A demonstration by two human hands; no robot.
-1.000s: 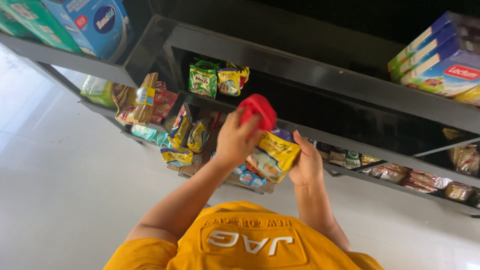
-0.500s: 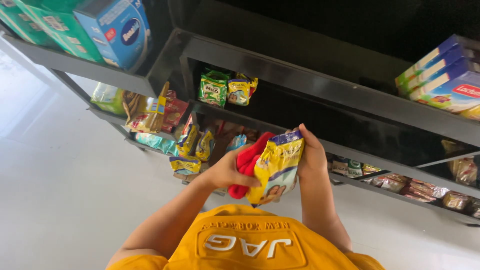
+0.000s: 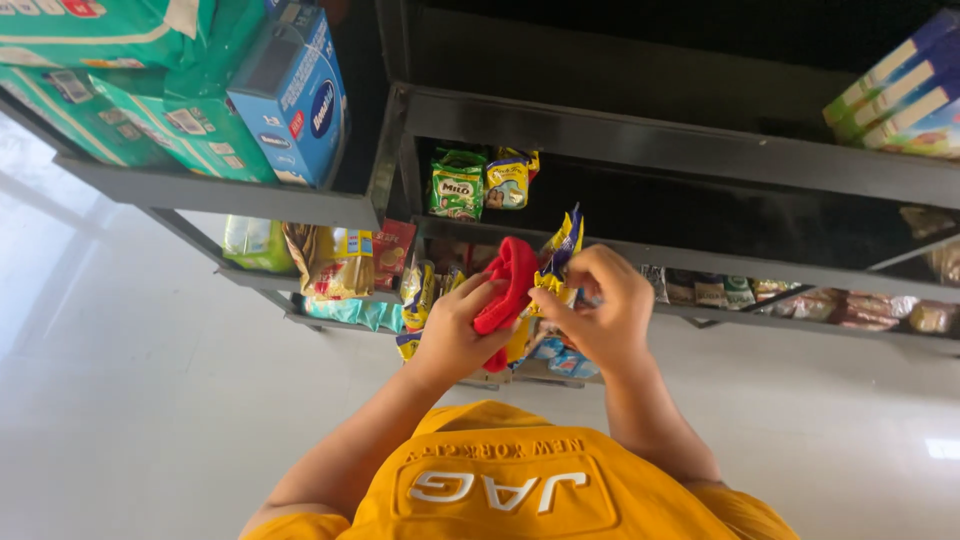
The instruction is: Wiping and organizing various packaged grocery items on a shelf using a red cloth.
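Yellow snack packet (image 3: 556, 262), glossy with a purple edge, is held edge-on in front of a black metal shelving unit (image 3: 640, 140), just below the front edge of its middle shelf. It is pinched by the right hand (image 3: 598, 312), whose fingers are curled shut around its near side. A red cloth (image 3: 507, 290) is pressed against the packet's left face by the left hand (image 3: 452, 330), which is closed on the cloth. The two hands are seen close together, almost touching, with the packet and cloth between them.

At the left end of the middle shelf, a green packet (image 3: 456, 184) and a small yellow-and-blue packet (image 3: 507, 180) are stood side by side. On the top shelf of the neighbouring unit to the left, a blue carton (image 3: 297, 95) is set beside green cartons (image 3: 130, 110). A gold bag (image 3: 335, 262) is stood at the front edge of the shelf beneath them. More boxes (image 3: 905, 95) are stacked at the upper right corner. Small packets (image 3: 760, 292) are lined along a low shelf on the right. An orange shirt (image 3: 500, 480) is seen at the bottom, above a pale tiled floor (image 3: 130, 400).
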